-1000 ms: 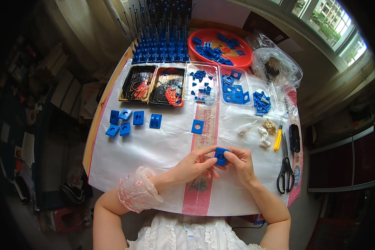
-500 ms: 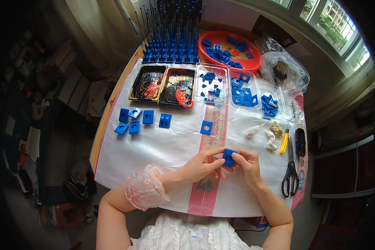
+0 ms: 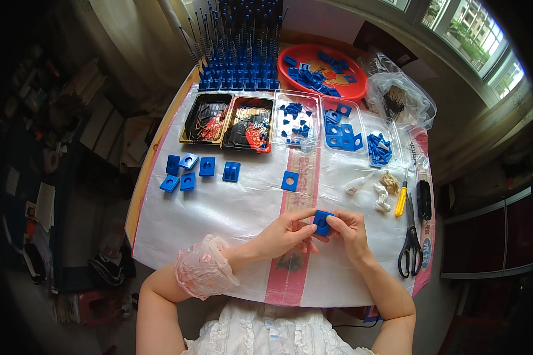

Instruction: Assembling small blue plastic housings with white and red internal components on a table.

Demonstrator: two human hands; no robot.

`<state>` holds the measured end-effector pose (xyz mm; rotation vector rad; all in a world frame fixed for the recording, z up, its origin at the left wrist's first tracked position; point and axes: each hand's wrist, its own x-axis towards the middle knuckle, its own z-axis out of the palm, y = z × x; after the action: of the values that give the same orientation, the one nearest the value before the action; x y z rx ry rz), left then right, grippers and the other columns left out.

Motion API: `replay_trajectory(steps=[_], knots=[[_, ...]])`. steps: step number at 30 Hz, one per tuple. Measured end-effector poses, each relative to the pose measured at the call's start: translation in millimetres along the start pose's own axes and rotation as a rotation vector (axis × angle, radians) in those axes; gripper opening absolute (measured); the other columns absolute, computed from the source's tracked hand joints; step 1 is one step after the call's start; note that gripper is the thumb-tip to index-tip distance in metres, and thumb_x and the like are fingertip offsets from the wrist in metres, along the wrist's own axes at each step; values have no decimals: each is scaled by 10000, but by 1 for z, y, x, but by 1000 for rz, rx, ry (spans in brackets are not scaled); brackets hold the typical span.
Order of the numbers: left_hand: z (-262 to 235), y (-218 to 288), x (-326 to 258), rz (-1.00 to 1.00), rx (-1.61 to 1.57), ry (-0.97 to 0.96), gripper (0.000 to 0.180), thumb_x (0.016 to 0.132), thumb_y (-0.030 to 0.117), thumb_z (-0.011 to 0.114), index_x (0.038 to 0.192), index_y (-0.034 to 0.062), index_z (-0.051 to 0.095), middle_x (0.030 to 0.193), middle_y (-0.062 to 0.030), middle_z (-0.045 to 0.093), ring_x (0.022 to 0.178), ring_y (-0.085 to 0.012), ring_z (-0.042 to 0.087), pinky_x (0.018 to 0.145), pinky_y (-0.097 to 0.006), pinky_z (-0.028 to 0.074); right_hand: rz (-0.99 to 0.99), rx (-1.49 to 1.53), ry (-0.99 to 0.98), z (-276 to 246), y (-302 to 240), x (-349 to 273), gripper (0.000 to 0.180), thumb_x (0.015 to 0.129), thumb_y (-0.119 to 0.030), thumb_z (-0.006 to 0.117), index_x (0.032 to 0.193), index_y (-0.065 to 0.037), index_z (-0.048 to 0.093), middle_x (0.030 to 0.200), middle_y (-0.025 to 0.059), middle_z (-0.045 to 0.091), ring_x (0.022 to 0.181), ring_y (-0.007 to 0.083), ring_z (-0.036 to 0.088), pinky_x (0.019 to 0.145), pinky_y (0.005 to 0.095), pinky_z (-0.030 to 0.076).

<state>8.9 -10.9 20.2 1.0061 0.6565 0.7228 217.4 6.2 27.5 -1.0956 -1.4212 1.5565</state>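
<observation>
Between both hands, above the near middle of the table, is a blue square plastic piece with a round opening [image 3: 322, 223]. My left hand [image 3: 293, 232] pinches its left side, and my right hand [image 3: 347, 228] grips its right edge with the thumb on top. A similar blue square plate with a round hole [image 3: 290, 181] lies flat just beyond the hands. To the left, several more blue square pieces [image 3: 206, 166] lie loosely grouped, and a blue piece with raised ribs [image 3: 231, 171] sits beside them.
Black trays [image 3: 203, 120] of small metal parts and clear trays [image 3: 296, 100] of blue parts line the back. Behind stand blue assemblies with springs and rods [image 3: 237, 80] and a red basin [image 3: 361, 89]. A yellow-handled screwdriver [image 3: 401, 201] and black scissors [image 3: 410, 254] lie at the right.
The whole view has shifted slightly. Both hands still hold the blue piece in nearly the same pose.
</observation>
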Motion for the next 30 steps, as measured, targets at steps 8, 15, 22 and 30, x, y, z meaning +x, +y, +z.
replay_trajectory(steps=[8,15,22,30], knots=[[1,-2,0,-5,-14,13,433,1034,165,485,1451,71,415,1075,-123,708,786,-140,705,645,-218,535,1,4,1,0,0,0,260,944,-163,602,742,-7,652,696,-9,595,660,60,532,598,228,421],[0,-1,0,-6,8,-3,451,1037,173,487,1465,65,392,1108,-130,703,793,-143,707,650,-215,540,2,-5,13,1,0,0,268,945,-158,599,725,-10,641,694,-9,588,660,62,531,597,230,423],[0,-1,0,-4,2,-6,448,1037,173,484,1462,66,394,1115,-136,700,797,-146,708,653,-215,540,7,-7,8,-1,2,0,270,945,-167,604,728,-11,643,688,-12,586,658,60,529,597,229,422],[1,0,-1,-4,-1,12,442,1033,156,492,1455,59,403,1093,-140,706,789,-148,705,654,-224,542,-9,1,0,-1,2,1,273,943,-175,613,727,-12,647,687,-7,597,653,61,528,602,229,420]])
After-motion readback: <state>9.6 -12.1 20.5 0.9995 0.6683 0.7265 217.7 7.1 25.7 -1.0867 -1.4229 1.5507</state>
